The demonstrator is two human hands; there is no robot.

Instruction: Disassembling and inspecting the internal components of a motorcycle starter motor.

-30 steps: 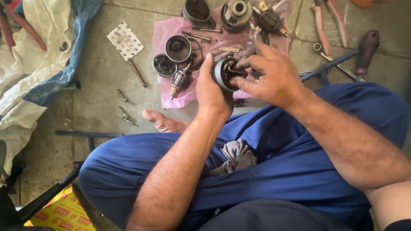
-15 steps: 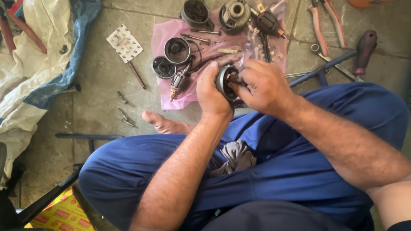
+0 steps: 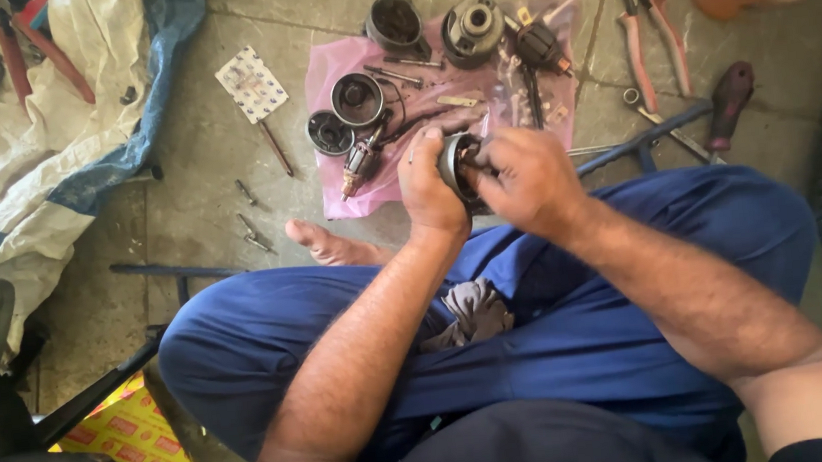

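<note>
A round dark metal motor housing (image 3: 457,164) is gripped upright in the left hand (image 3: 430,191) above the lap, its open face turned rightward; the right hand (image 3: 525,182) is pinched at that opening, just beside.

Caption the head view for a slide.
Seated person's left hand holds a round metal motor part while the right hand works inside it, above a pink sheet of dismantled parts.

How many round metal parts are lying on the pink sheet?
4. On the pink sheet: a dark cup and a grey housing at the far edge, a ring-shaped cup mid-left, a smaller disc beside it. The hands may hide more.
</note>
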